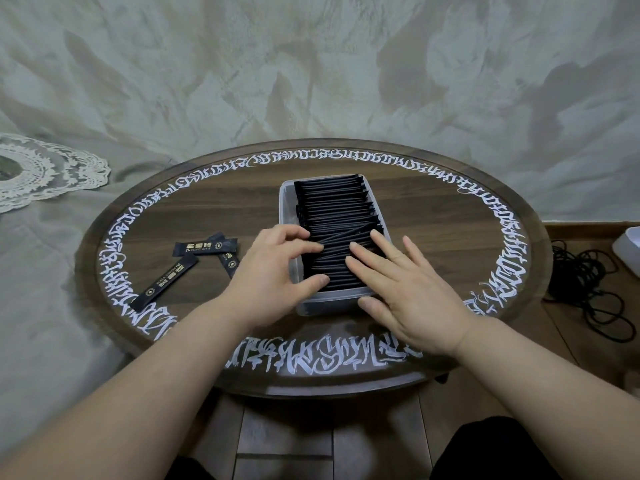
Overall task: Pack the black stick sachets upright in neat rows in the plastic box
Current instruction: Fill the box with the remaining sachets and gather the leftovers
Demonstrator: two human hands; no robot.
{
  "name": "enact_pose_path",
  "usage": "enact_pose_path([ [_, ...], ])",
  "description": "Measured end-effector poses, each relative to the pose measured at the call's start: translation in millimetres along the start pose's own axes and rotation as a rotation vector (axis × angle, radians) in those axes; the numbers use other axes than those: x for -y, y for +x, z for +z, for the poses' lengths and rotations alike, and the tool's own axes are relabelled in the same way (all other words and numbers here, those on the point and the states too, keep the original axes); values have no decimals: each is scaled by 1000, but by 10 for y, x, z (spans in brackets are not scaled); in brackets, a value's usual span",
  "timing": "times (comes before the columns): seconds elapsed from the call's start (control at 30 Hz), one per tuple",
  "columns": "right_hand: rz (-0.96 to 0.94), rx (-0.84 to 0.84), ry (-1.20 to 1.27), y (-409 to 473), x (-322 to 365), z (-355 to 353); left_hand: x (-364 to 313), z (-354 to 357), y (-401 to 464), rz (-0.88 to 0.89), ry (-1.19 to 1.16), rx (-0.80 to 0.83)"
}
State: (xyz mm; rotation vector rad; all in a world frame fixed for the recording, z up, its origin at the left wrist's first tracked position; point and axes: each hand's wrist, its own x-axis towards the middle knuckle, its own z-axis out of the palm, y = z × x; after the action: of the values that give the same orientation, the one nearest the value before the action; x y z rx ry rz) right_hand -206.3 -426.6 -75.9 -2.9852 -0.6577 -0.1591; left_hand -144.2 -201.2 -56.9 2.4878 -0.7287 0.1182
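From the head view, we find a clear plastic box (288,202) standing near the middle of a round dark wooden table (433,237) with white lettering painted around its rim. We note that the box is packed along nearly its whole length with black stick sachets (332,202), standing on edge in a tight row; near the front of the box a few sachets lie slanted across the tops of the others. We see the left hand (273,271) at the left wall of the box, its fingers curled over the sachet tops and its thumb extended toward the front corner; we cannot tell whether it pinches any sachet. The right hand (401,292) lies flat with straight, spread fingers resting on the sachet tops at the right front of the box, its thumb by the front wall. The two hands are apart, one at each side of the box. We record three loose sachets (166,282) lying flat on the table to the left of the box. Beyond the table lies a pale rug (311,81); a lace doily (45,168) sits at the far left, and black cables (588,289) lie on the floor at the right.
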Motion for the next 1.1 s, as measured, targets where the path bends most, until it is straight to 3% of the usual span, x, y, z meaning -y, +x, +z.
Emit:
enact_pose_path([
  [0.1, 9, -9, 27, -14, 29, -8, -86, 13, 12, -4, 53, -45],
  [0.27, 74, -56, 62, 24, 46, -79, -200, 99, 49, -42, 231, 269],
  [0.5, 198, 212, -6, 235, 44, -266, -220, 40, 112, -3, 404, 387],
  [0.7, 234, 226, -43, 190, 73, -299, -181, 49, 59, -196, 427, 349],
  [0.87, 204, 217, -12, 188, 123, -242, -183, 41, 86, -181, 358, 374],
  [1.0, 240, 146, 43, 154, 144, -214, -144, 19, 25, -312, 284, 166],
  [1.1, 171, 126, 56, 120, 188, -195, -172, 60, 63, -418, 178, 103],
])
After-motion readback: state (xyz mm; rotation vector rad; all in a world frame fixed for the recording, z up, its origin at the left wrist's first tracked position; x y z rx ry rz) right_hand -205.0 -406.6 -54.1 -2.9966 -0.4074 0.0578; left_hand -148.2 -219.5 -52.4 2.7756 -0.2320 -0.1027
